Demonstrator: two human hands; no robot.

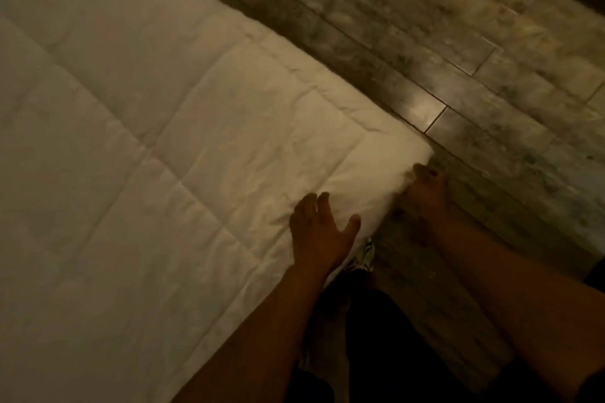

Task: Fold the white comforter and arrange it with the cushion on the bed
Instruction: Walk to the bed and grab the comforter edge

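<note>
White quilted comforter (157, 147) lies spread flat, filling the left of the view, its near right corner reaching the grey tiled floor (458, 59). At that corner the person's left hand (319, 232) rests on top with fingers spread and straight, holding nothing. Their right hand (425, 190) curls round the corner's edge, gripping the fabric. A patterned shoe (361, 257) peeks out just below the corner.

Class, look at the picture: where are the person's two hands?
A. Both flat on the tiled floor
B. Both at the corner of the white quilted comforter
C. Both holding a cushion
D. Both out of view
B: the left hand rests on the white quilted comforter near its corner, and the right hand is at the corner's edge.
</note>
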